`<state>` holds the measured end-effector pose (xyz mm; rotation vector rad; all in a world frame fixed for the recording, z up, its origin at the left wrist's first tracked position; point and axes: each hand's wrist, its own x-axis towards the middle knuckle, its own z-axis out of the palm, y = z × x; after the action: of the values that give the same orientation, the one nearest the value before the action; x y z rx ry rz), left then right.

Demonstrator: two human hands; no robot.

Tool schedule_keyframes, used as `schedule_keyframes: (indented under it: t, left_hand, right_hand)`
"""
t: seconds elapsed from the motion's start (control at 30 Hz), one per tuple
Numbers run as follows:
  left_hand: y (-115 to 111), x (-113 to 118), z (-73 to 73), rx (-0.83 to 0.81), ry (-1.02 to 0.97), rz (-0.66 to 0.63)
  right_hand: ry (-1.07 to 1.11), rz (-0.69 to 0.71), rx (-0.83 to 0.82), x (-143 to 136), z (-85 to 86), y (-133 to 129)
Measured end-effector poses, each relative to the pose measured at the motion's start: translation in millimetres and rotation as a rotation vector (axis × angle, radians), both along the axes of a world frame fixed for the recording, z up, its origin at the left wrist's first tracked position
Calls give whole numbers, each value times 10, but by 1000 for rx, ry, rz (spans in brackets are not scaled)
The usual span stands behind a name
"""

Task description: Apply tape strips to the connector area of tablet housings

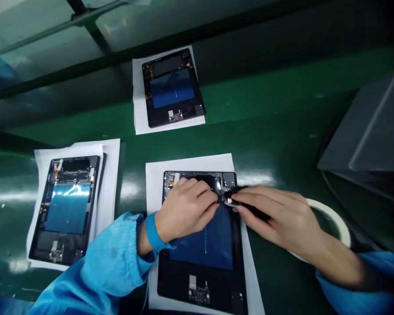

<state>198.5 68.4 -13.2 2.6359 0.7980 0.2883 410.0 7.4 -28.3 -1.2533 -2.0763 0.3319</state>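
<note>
An opened tablet (200, 280) lies on white paper in front of me, its inside facing up with a large blue battery (216, 245). My left hand (190, 205), with a blue band at the wrist, rests over its upper part, fingers curled and fingertips pressed together. At the upper right edge, my right hand (276, 214) pinches with thumb and forefinger. Between the two hands show a thin whitish strip (230, 204) and a small gold-coloured part (230, 200). What exactly each hand grips is too small and partly hidden.
Another opened tablet (65, 210) lies on paper at the left, and one more (174, 87) at the back. A whitish ring-shaped roll (339, 221) sits beneath my right wrist. A dark grey box-like object (371, 135) stands at the right on the green table (276, 140).
</note>
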Motion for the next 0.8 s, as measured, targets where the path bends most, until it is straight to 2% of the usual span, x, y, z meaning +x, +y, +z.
schedule_keyframes:
  t: [0.33, 0.6, 0.8]
  left_hand:
    - [-11, -5, -11, 14, 24, -7]
    - [-32, -12, -51, 55, 47, -17]
    - [-39, -14, -68, 70, 42, -18]
  right_hand:
    - [-55, -44, 35, -7, 6, -22]
    - [-414, -150, 224, -66, -12, -61]
    - [-516, -174, 257, -101, -31, -67]
